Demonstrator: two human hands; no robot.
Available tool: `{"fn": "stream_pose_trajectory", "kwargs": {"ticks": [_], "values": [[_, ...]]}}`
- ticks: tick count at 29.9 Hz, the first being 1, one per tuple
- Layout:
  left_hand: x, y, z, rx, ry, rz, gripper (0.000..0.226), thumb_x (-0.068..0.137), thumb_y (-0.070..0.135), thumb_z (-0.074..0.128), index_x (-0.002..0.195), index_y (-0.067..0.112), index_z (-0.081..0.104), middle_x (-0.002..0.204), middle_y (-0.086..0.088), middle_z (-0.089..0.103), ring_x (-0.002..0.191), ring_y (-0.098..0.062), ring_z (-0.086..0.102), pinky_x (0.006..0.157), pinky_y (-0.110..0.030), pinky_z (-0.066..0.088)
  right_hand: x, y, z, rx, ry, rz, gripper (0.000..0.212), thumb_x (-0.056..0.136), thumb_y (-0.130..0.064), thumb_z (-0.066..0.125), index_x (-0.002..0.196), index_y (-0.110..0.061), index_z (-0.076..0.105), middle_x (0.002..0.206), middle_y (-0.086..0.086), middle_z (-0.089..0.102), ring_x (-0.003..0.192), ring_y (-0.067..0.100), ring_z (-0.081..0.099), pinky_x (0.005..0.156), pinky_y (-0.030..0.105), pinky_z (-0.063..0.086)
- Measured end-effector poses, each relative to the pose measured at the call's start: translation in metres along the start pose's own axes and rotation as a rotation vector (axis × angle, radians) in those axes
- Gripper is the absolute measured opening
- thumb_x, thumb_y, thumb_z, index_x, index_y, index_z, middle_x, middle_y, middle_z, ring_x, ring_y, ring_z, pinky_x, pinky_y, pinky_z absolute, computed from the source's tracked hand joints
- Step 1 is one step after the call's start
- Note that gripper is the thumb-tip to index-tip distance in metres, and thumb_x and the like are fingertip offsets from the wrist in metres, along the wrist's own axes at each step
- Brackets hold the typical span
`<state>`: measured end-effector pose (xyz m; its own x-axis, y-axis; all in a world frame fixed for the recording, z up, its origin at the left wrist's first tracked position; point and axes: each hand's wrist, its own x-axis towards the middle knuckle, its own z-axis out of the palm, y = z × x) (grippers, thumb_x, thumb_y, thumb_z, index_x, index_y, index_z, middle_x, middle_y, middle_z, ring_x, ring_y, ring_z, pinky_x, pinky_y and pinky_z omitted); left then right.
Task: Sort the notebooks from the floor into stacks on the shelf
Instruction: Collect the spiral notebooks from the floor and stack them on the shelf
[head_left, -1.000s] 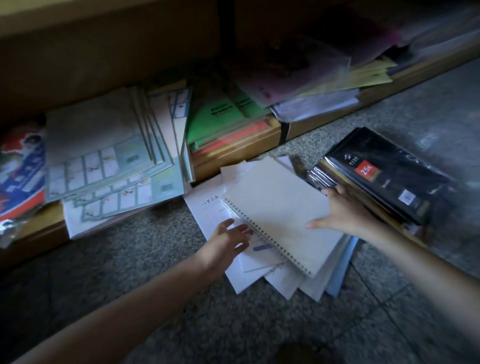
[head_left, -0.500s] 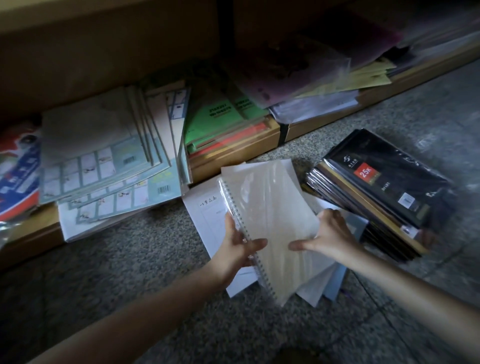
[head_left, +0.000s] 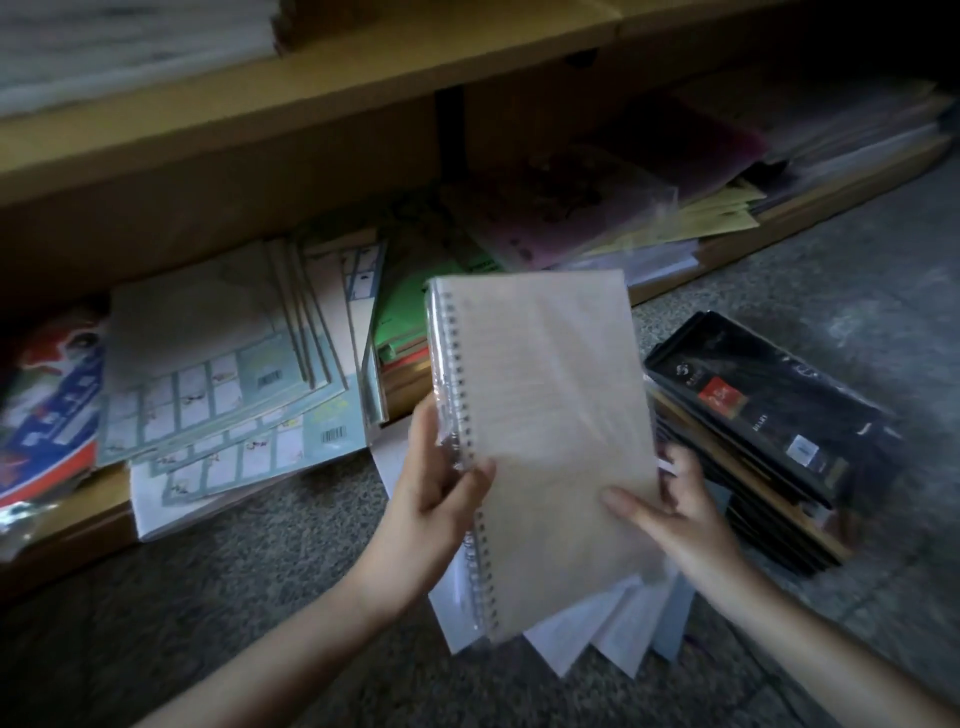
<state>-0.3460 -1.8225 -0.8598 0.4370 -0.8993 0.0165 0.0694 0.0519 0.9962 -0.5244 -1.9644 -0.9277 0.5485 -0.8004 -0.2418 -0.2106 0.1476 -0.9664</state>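
I hold a beige spiral notebook (head_left: 545, 415) in clear wrap, lifted above the floor and tilted up toward me. My left hand (head_left: 434, 488) grips its spiral edge, thumb on the cover. My right hand (head_left: 670, 504) holds the right edge, thumb on the cover and fingers behind. Below it, a pile of white and pale blue notebooks (head_left: 608, 634) lies fanned out on the floor. The wooden shelf (head_left: 311, 78) runs across the top, and its lowest level carries several stacks.
A stack of black wrapped diaries (head_left: 769, 415) sits on the floor at the right. On the bottom shelf lie pale blue workbooks (head_left: 218, 374), green and red books (head_left: 405, 322), pink and yellow folders (head_left: 649, 208), and a red-blue packet (head_left: 47, 405) at far left. The floor is grey speckled stone.
Both hands have raised the spiral notebook off the floor pile and tipped it up. The view has lifted, showing more of the shelf.
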Motion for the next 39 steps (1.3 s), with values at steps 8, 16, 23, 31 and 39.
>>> {"fn": "stream_pose_trajectory", "kwargs": {"ticks": [8,16,23,31,39], "values": [[0.02,0.067,-0.033,-0.012,0.222,0.212,0.046,0.086,0.012,0.055,0.13,0.022,0.045,0.116,0.009,0.066,0.105,-0.006,0.062,0.079,-0.017,0.051,-0.004,-0.102,0.025,0.089,-0.108,-0.346,0.03,0.081,-0.027,0.05,0.111,-0.022,0.054,0.099,-0.016,0.07,0.091,-0.001,0.065,0.073,0.011,0.048],[0.015,0.099,-0.055,-0.038,0.195,0.155,0.058,0.063,0.037,0.076,0.117,0.031,0.057,0.104,0.002,0.07,0.084,-0.019,0.069,0.053,-0.03,0.055,0.029,-0.189,0.059,0.204,-0.127,-0.641,0.032,0.086,-0.021,0.05,0.117,-0.024,0.053,0.109,-0.009,0.07,0.101,0.007,0.064,0.083,0.021,0.05],[0.017,0.149,-0.08,-0.118,0.397,0.308,0.035,0.073,0.01,0.065,0.106,0.021,0.058,0.076,0.0,0.069,0.046,-0.023,0.063,0.03,-0.013,0.034,0.059,-0.248,0.099,0.26,-0.354,-0.588,0.039,0.076,-0.022,0.057,0.115,-0.018,0.059,0.103,-0.002,0.072,0.092,0.012,0.067,0.068,0.02,0.051],[0.018,0.165,-0.118,-0.17,0.558,0.253,0.022,0.088,0.013,0.052,0.108,0.011,0.057,0.079,-0.004,0.068,0.054,-0.016,0.064,0.032,-0.013,0.036,0.071,-0.265,0.135,0.237,-0.624,-0.462,0.075,0.067,-0.009,0.061,0.136,-0.027,0.036,0.128,0.0,0.059,0.102,0.011,0.064,0.071,0.023,0.057],[0.016,0.189,-0.145,0.652,0.718,0.383,0.064,0.056,0.065,0.072,0.113,0.041,0.057,0.143,0.01,0.035,0.125,-0.001,0.043,0.096,-0.022,0.043,0.086,-0.285,0.148,-0.132,-0.647,-0.604,0.08,0.071,-0.025,0.067,0.143,-0.023,0.033,0.153,-0.008,0.026,0.14,0.003,0.022,0.119,0.037,0.015]]}}
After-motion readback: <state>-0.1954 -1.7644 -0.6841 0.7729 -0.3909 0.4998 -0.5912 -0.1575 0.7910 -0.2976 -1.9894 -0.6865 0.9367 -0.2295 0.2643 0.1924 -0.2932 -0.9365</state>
